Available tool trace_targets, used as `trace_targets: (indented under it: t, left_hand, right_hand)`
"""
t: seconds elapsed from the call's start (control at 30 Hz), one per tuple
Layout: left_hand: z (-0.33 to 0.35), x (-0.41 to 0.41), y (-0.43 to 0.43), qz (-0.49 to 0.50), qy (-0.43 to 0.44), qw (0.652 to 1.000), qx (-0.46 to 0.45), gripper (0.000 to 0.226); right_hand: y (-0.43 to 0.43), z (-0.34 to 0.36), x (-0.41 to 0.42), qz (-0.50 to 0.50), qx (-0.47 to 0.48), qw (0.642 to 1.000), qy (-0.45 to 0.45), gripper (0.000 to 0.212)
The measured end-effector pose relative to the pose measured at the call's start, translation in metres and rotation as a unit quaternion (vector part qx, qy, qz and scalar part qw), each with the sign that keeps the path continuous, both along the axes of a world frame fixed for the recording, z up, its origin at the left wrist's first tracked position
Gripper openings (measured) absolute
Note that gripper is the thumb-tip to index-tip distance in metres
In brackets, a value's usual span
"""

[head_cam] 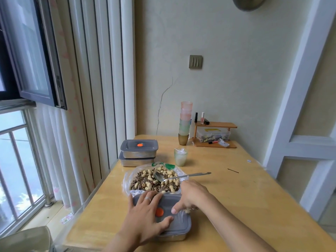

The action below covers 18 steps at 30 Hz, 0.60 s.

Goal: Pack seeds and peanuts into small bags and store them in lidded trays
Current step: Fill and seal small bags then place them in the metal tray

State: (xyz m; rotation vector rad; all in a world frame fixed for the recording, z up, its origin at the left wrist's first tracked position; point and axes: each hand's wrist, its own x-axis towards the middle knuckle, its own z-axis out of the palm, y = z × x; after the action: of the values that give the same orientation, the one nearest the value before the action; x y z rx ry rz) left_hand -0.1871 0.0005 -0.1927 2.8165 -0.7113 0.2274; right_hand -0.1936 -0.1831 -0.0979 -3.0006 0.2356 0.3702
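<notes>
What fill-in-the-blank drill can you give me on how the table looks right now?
1. The left hand lies flat on the grey ____ of the near tray.
2. The spoon rests in the open bag of mixed seeds and ____.
3. The stacked trays on the window side number ____.

Missing words: lid; peanuts; two.
</notes>
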Motion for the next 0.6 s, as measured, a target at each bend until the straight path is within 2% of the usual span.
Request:
trace_targets:
  t: [0.1,0.2,0.3,0.4,0.43,0.5,0.57,0.6]
  left_hand:
    - [0.001,0.0,0.001,-0.002,0.019,1.0,-0.015,0.105]
    - [0.006,-0.003,0.001,0.006,0.035,0.999,0.007,0.091]
    - [0.007,-0.005,0.001,0.007,0.016,1.0,-0.01,0.094]
    - [0.004,-0.006,0.003,0.001,-0.01,0.998,-0.057,0.106]
    - [0.003,-0.006,0.005,-0.007,-0.02,0.997,-0.077,0.103]
    - [0.004,-0.006,0.008,-0.025,-0.046,0.989,-0.139,0.082]
    - [0.005,-0.004,0.012,-0.018,-0.062,0.957,-0.282,0.057]
    - [0.008,-0.002,0.014,0.008,-0.058,0.93,-0.364,0.049]
  right_hand:
    - [0.002,0.0,0.0,-0.013,0.0,1.0,-0.008,0.072]
    - [0.002,0.003,0.0,-0.016,0.009,1.0,-0.008,0.065]
    - [0.0,0.008,0.0,-0.016,0.024,1.0,0.013,0.05]
    - [-0.006,0.013,-0.001,-0.007,0.07,0.998,0.001,0.053]
    - [-0.011,0.013,-0.002,-0.007,0.097,0.995,-0.011,0.051]
    - [-0.024,0.015,-0.004,-0.031,0.238,0.971,-0.019,0.037]
    - [-0.036,0.022,-0.007,-0.06,0.385,0.921,0.001,0.024]
    - [-0.043,0.027,-0.009,-0.064,0.423,0.904,0.004,0.019]
